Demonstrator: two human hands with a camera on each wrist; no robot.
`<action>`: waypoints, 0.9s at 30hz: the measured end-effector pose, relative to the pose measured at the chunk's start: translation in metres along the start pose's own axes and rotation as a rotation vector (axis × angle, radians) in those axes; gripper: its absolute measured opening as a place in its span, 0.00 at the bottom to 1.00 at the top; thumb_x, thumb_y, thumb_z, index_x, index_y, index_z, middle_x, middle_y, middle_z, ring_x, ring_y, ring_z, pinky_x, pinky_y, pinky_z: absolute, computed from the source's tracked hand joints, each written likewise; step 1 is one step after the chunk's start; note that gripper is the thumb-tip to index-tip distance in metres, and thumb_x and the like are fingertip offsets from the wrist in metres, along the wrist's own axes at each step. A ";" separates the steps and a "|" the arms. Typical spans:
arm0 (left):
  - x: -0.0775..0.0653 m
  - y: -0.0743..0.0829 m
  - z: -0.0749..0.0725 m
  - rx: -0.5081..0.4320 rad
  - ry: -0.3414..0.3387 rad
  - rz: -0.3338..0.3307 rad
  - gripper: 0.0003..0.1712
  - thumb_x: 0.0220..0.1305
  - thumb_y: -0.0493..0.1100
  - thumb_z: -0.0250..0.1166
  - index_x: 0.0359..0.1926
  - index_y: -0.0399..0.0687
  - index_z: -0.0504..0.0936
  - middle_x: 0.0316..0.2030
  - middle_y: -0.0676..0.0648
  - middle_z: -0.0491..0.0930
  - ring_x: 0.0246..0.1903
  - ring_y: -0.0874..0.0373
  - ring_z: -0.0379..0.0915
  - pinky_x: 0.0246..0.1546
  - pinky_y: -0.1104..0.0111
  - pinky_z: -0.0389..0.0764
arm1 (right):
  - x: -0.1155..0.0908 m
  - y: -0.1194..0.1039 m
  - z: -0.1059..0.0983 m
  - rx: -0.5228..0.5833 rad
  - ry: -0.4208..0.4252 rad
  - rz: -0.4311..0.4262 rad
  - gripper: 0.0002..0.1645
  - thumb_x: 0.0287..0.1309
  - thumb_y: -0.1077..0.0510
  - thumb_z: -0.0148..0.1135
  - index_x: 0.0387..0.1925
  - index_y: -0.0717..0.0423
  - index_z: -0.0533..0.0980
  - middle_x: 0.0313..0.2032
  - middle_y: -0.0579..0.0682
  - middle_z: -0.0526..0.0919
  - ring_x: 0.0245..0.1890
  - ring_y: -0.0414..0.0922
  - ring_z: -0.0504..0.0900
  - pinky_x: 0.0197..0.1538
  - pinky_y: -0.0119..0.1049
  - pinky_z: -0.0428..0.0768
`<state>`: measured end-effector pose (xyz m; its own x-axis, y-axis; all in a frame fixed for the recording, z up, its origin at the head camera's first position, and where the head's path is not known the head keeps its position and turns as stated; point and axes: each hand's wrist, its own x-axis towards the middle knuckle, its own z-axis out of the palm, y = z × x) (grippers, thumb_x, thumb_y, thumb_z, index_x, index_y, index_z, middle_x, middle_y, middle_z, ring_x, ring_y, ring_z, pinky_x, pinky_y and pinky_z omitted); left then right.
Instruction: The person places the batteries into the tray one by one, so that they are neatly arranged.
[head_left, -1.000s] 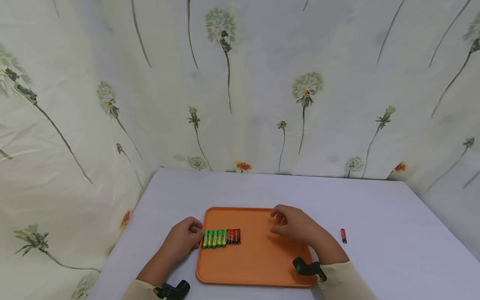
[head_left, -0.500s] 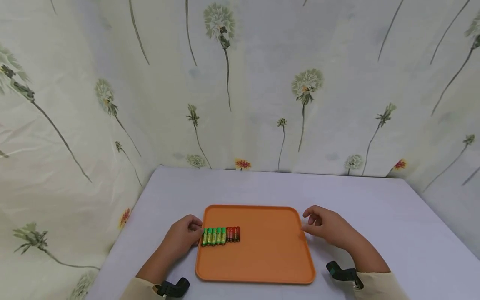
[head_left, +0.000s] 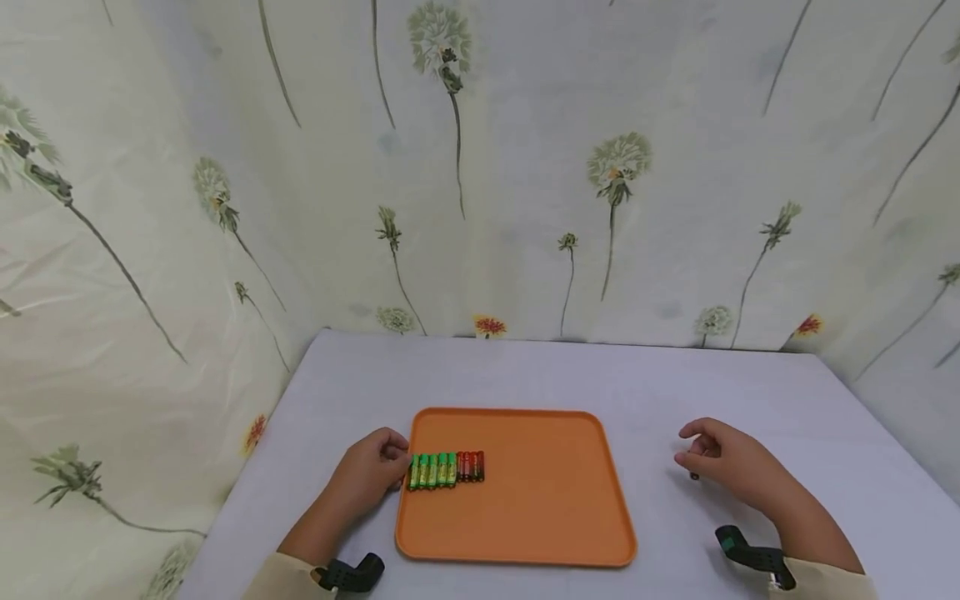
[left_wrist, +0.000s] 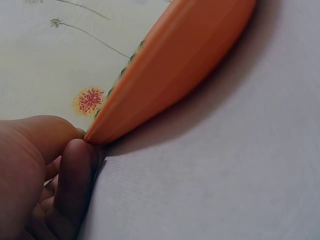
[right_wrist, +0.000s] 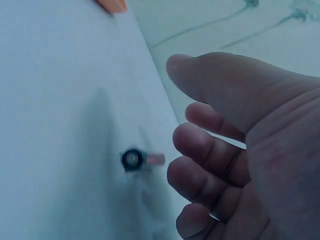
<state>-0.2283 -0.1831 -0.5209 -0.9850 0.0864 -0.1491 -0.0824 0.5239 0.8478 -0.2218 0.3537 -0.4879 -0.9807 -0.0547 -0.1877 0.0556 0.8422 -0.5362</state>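
Observation:
An orange tray lies on the white table. Along its left side stands a row of green batteries, with darker red batteries joined on at the right. My left hand pinches the tray's left rim between thumb and finger, beside the first green battery. In the left wrist view the thumb sits right at the rim. My right hand, fingers loosely bent and nothing between them, hovers over a loose battery right of the tray. Most of that battery is hidden under the hand in the head view.
The white table reaches back to a wall covering printed with dandelions. Black wrist mounts sit on the left forearm and right forearm.
My right hand has moved right, from above the tray to over the loose battery, which it now mostly covers. My left hand stays at the tray's rim.

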 end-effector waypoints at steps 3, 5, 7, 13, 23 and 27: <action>0.000 0.001 0.000 -0.006 -0.006 -0.003 0.10 0.72 0.43 0.68 0.49 0.45 0.80 0.38 0.48 0.82 0.31 0.58 0.79 0.32 0.66 0.84 | -0.002 0.011 -0.003 0.005 -0.016 0.035 0.35 0.64 0.39 0.71 0.60 0.58 0.74 0.37 0.48 0.79 0.34 0.45 0.76 0.32 0.37 0.73; 0.001 0.001 0.001 -0.014 -0.013 -0.010 0.10 0.72 0.43 0.67 0.50 0.45 0.80 0.38 0.48 0.82 0.31 0.58 0.79 0.32 0.65 0.85 | -0.004 0.016 -0.005 0.002 -0.026 0.047 0.36 0.64 0.39 0.71 0.61 0.58 0.73 0.37 0.48 0.79 0.35 0.45 0.76 0.33 0.37 0.73; 0.001 0.000 0.001 -0.017 -0.019 -0.017 0.11 0.72 0.43 0.67 0.50 0.45 0.80 0.38 0.48 0.81 0.32 0.58 0.79 0.32 0.65 0.85 | -0.006 0.020 -0.006 0.003 -0.035 0.053 0.38 0.63 0.39 0.72 0.62 0.59 0.72 0.37 0.48 0.79 0.35 0.45 0.75 0.33 0.37 0.73; 0.002 0.000 0.000 -0.010 -0.008 -0.012 0.10 0.71 0.42 0.67 0.49 0.45 0.80 0.38 0.48 0.81 0.31 0.58 0.79 0.32 0.66 0.85 | -0.003 0.023 -0.001 0.038 -0.070 0.036 0.52 0.56 0.38 0.78 0.69 0.63 0.66 0.40 0.50 0.78 0.38 0.45 0.74 0.37 0.37 0.73; 0.004 -0.001 0.000 -0.009 -0.005 -0.006 0.10 0.71 0.42 0.67 0.49 0.45 0.80 0.38 0.48 0.81 0.31 0.58 0.79 0.32 0.66 0.84 | -0.001 0.023 0.005 -0.028 -0.073 0.008 0.50 0.50 0.38 0.81 0.65 0.61 0.70 0.41 0.50 0.74 0.37 0.46 0.71 0.35 0.36 0.69; 0.004 -0.001 0.000 -0.008 -0.006 -0.013 0.10 0.71 0.42 0.68 0.49 0.46 0.80 0.37 0.48 0.81 0.30 0.58 0.79 0.31 0.67 0.84 | -0.001 0.027 0.007 -0.041 -0.060 -0.011 0.42 0.53 0.40 0.80 0.60 0.59 0.74 0.40 0.49 0.75 0.37 0.45 0.71 0.36 0.36 0.69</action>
<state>-0.2318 -0.1829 -0.5225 -0.9831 0.0846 -0.1626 -0.0960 0.5183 0.8498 -0.2185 0.3725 -0.5078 -0.9682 -0.0948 -0.2314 0.0360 0.8628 -0.5042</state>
